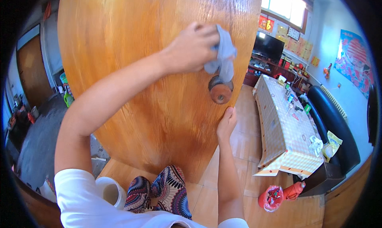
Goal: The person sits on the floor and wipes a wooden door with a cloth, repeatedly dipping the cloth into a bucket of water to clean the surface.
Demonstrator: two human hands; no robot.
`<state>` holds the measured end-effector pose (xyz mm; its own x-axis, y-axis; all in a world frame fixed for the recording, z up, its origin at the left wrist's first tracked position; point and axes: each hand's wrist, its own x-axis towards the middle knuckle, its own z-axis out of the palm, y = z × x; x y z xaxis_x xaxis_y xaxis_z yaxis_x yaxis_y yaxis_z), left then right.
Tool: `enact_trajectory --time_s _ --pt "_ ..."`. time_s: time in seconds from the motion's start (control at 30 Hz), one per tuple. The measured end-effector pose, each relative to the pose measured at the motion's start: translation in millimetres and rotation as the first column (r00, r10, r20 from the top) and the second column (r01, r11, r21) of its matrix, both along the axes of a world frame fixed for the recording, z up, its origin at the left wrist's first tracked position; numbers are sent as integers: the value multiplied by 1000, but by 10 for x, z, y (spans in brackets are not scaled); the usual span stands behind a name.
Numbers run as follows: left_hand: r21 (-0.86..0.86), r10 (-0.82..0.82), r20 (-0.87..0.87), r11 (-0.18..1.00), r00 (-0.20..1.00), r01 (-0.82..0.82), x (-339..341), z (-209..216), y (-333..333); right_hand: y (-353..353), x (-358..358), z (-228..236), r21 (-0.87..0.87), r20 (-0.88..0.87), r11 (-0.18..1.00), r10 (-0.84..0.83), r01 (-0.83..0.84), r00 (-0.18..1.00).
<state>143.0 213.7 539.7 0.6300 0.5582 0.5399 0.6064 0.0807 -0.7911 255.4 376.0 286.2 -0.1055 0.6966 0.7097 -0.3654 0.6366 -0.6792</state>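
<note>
A wooden door with a glossy orange-brown grain fills the middle of the view. My left hand is closed round a grey-blue cloth, held against the upper part of the door and slightly blurred. The cloth's loose end hangs down to the round door knob, which has a reddish-brown face. Lower down, my right hand grips the door's edge below the knob; its fingers behind the edge are hidden.
A white bucket stands by my legs at lower left. To the right are a long table under a checked cloth, a black sofa, a red bin and a red flask. Another door is at far left.
</note>
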Motion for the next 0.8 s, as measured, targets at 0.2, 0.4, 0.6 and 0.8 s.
enact_trajectory --time_s 0.2,0.4,0.6,0.8 --pt "561 -136 410 817 902 -132 108 1545 -31 -238 -20 -57 -23 37 999 37 -37 999" --pt "621 -51 197 779 979 -85 421 786 528 -287 66 15 -61 52 998 37 -34 998" --pt "141 15 30 990 999 -19 408 185 418 -188 18 -34 -55 14 998 35 -34 999" --pt "204 80 426 962 901 -182 272 1225 714 -148 12 -124 -69 55 995 80 -76 995"
